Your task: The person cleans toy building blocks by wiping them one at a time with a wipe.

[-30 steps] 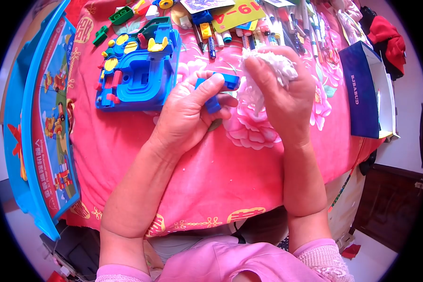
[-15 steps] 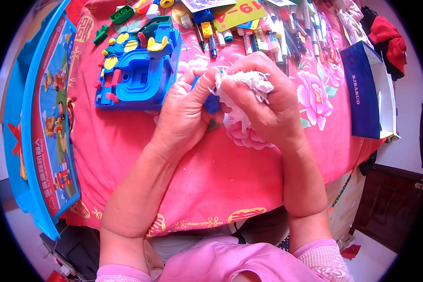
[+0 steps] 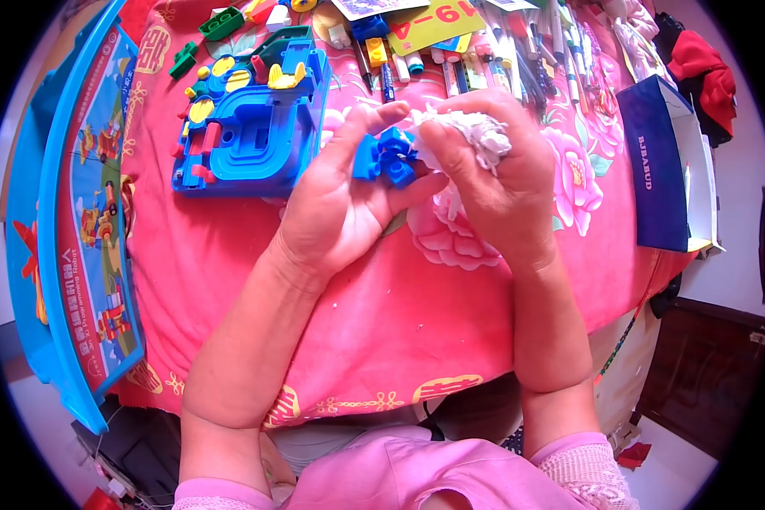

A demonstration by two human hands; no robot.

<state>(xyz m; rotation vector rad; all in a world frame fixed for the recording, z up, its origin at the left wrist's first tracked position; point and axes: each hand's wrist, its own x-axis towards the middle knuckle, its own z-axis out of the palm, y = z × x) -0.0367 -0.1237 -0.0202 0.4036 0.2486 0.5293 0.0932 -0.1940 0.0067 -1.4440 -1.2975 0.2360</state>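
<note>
In the middle of the view, a blue plastic toy piece with knobbly parts lies on the fingers of my left hand. That palm is turned up, and its thumb and fingers are loosely spread around the piece. My right hand pinches a crumpled white tissue between thumb and fingers, just to the right of the piece. Some of the tissue is hidden behind the right hand. A blue toy track base with yellow and red parts sits left of my left hand.
Many pens and markers lie across the far side of the pink floral tablecloth. Green blocks and a yellow card are also there. A dark blue box stands at right, a light-blue tray-like box at left.
My left hand has opened from a pinch, exposing the blue piece on its fingers. My right hand has drawn slightly to the right with the tissue, away from the piece.
</note>
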